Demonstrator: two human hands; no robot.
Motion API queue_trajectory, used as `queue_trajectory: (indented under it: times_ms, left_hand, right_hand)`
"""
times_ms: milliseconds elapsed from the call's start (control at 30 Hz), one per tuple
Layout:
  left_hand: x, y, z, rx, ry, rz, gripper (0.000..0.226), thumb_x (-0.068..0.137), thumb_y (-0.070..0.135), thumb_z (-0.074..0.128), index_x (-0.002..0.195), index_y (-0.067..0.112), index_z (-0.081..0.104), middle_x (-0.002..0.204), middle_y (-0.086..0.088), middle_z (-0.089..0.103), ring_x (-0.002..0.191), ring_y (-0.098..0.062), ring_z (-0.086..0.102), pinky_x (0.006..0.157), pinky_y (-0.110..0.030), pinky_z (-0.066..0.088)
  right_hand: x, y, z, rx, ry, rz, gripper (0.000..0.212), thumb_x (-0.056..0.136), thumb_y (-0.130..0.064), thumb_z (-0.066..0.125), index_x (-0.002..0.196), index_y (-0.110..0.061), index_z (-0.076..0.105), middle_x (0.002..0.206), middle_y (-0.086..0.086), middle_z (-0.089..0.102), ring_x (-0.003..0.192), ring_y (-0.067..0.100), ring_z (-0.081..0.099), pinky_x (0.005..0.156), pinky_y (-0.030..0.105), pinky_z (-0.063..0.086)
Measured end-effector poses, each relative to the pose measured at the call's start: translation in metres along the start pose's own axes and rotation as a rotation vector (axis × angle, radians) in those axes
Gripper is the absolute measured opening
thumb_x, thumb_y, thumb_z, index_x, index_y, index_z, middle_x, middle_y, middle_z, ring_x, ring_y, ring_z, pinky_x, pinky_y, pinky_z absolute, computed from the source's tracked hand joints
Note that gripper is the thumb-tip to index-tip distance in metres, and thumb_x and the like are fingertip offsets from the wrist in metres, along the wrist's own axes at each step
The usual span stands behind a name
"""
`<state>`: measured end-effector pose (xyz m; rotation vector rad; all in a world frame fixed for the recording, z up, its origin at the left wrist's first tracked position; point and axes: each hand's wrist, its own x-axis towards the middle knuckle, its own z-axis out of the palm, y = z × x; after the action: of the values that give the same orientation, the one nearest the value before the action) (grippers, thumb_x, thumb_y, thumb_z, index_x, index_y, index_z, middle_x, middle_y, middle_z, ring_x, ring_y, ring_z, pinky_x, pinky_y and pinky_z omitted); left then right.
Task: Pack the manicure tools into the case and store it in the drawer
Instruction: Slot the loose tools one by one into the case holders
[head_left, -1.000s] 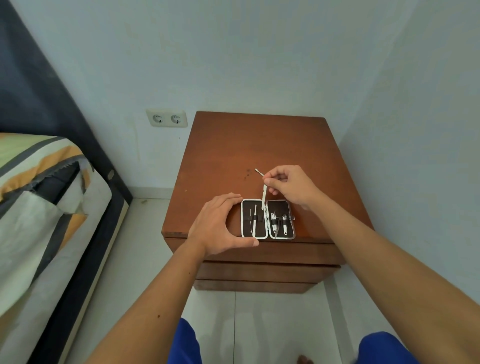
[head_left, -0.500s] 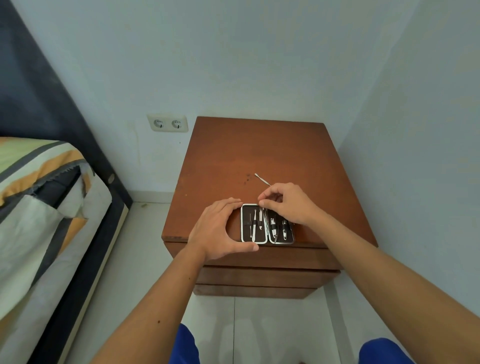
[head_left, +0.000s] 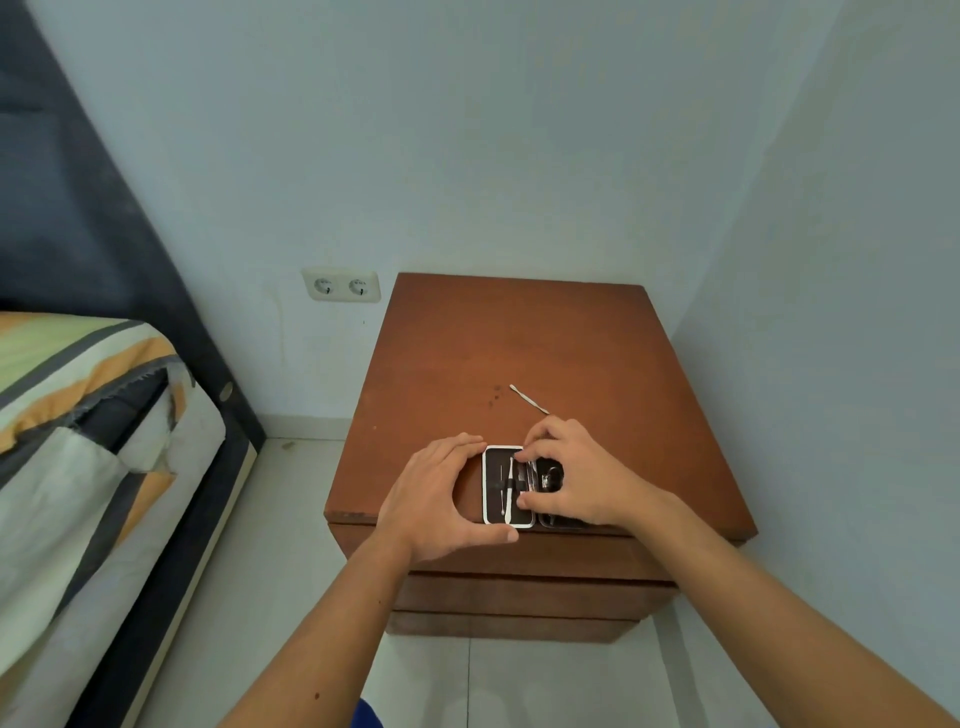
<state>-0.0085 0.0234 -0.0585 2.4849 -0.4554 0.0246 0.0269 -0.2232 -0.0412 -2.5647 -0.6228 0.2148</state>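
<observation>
The manicure case (head_left: 496, 488) lies open near the front edge of the brown nightstand (head_left: 519, 338), dark inside with a white rim. My left hand (head_left: 431, 499) grips its left half, fingers at the far edge and thumb at the near edge. My right hand (head_left: 582, 478) covers the right half and pinches a slim white tool (head_left: 521, 475) down along the hinge, between index finger and thumb. Another light tool (head_left: 510, 486) sits strapped in the left half. A thin metal tool (head_left: 529, 399) lies loose on the nightstand just behind my right hand. The drawer fronts (head_left: 519, 597) below are closed.
A bed (head_left: 78, 415) with a striped cover stands to the left, with a strip of tiled floor (head_left: 291, 519) between it and the nightstand. A double wall socket (head_left: 340, 285) is on the back wall. The right wall runs close beside the nightstand.
My right hand came down from above the case with the white tool and now presses it into the case. My left hand has stayed on the case's left half.
</observation>
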Motion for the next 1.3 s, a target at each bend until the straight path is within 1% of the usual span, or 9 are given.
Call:
queue_trajectory:
  times_ms: [233, 300, 400, 533, 633, 800, 933, 1133, 1300]
  left_hand:
    - [0.001, 0.0, 0.0, 0.0, 0.011, 0.004, 0.115, 0.058, 0.09, 0.075, 0.153, 0.034, 0.043, 0.158, 0.021, 0.039, 0.145, 0.002, 0.029, 0.115, -0.019, 0.017]
    - [0.001, 0.0, 0.0, 0.0, 0.012, 0.004, 0.116, 0.058, 0.09, 0.076, 0.153, 0.033, 0.043, 0.157, 0.021, 0.039, 0.145, 0.002, 0.029, 0.117, -0.02, 0.018]
    - [0.001, -0.001, 0.0, -0.008, 0.009, 0.0, 0.117, 0.056, 0.09, 0.076, 0.153, 0.034, 0.043, 0.157, 0.023, 0.037, 0.144, 0.005, 0.027, 0.121, -0.024, 0.021]
    - [0.001, 0.0, -0.001, -0.018, 0.005, 0.0, 0.117, 0.056, 0.088, 0.077, 0.154, 0.035, 0.042, 0.157, 0.025, 0.035, 0.135, 0.016, 0.018, 0.117, -0.018, 0.015]
    - [0.001, 0.0, -0.001, -0.026, -0.003, -0.002, 0.118, 0.056, 0.091, 0.075, 0.154, 0.036, 0.041, 0.158, 0.025, 0.034, 0.139, 0.013, 0.02, 0.122, -0.024, 0.018]
    - [0.002, -0.003, 0.001, -0.022, -0.014, -0.006, 0.12, 0.054, 0.095, 0.071, 0.154, 0.038, 0.039, 0.158, 0.027, 0.033, 0.147, 0.007, 0.022, 0.125, -0.03, 0.02]
    - [0.005, -0.005, 0.003, -0.025, -0.009, 0.0, 0.119, 0.054, 0.096, 0.069, 0.153, 0.038, 0.039, 0.157, 0.027, 0.034, 0.148, 0.005, 0.023, 0.125, -0.032, 0.022]
    - [0.003, -0.006, 0.003, -0.022, -0.013, 0.003, 0.118, 0.055, 0.095, 0.071, 0.154, 0.038, 0.038, 0.157, 0.027, 0.033, 0.147, 0.005, 0.023, 0.124, -0.028, 0.02]
    - [0.004, -0.006, 0.002, -0.014, -0.013, 0.006, 0.118, 0.056, 0.094, 0.072, 0.154, 0.038, 0.038, 0.157, 0.027, 0.032, 0.146, 0.007, 0.023, 0.122, -0.025, 0.018]
  right_hand:
    - [-0.009, 0.002, 0.001, 0.046, -0.01, -0.014, 0.059, 0.072, -0.063, 0.078, 0.12, -0.03, 0.074, 0.13, -0.018, 0.048, 0.126, 0.004, 0.041, 0.107, 0.023, 0.038]
    - [-0.005, 0.004, 0.0, 0.16, 0.089, 0.013, 0.041, 0.078, -0.052, 0.082, 0.114, -0.032, 0.077, 0.123, -0.019, 0.055, 0.12, 0.0, 0.052, 0.102, 0.021, 0.043]
    - [0.013, 0.007, -0.008, 0.278, 0.288, 0.11, 0.016, 0.087, -0.028, 0.081, 0.103, -0.03, 0.08, 0.108, -0.016, 0.067, 0.096, 0.001, 0.065, 0.086, 0.02, 0.05]
    - [0.05, 0.02, -0.019, 0.245, 0.415, 0.26, 0.011, 0.09, -0.021, 0.078, 0.096, -0.029, 0.081, 0.094, -0.012, 0.074, 0.085, 0.006, 0.067, 0.085, 0.029, 0.055]
    - [0.075, 0.027, -0.026, 0.16, 0.374, 0.279, 0.015, 0.092, -0.021, 0.076, 0.103, -0.029, 0.08, 0.091, -0.01, 0.07, 0.082, 0.008, 0.062, 0.085, 0.03, 0.052]
    - [0.104, 0.034, -0.039, 0.032, 0.02, 0.133, 0.046, 0.097, -0.02, 0.071, 0.136, -0.042, 0.064, 0.096, -0.006, 0.06, 0.079, 0.006, 0.054, 0.083, 0.029, 0.046]
    - [0.117, 0.044, -0.048, -0.092, -0.119, 0.071, 0.043, 0.098, -0.027, 0.069, 0.136, -0.047, 0.063, 0.096, -0.004, 0.053, 0.08, 0.01, 0.052, 0.081, 0.03, 0.045]
    - [0.113, 0.047, -0.047, 0.041, -0.037, 0.109, 0.034, 0.088, -0.029, 0.082, 0.118, -0.032, 0.068, 0.087, -0.005, 0.064, 0.072, 0.006, 0.055, 0.075, 0.029, 0.046]
    - [0.098, 0.048, -0.04, 0.27, 0.154, 0.204, 0.038, 0.075, -0.025, 0.094, 0.103, -0.029, 0.069, 0.082, -0.005, 0.073, 0.066, 0.004, 0.06, 0.068, 0.017, 0.049]
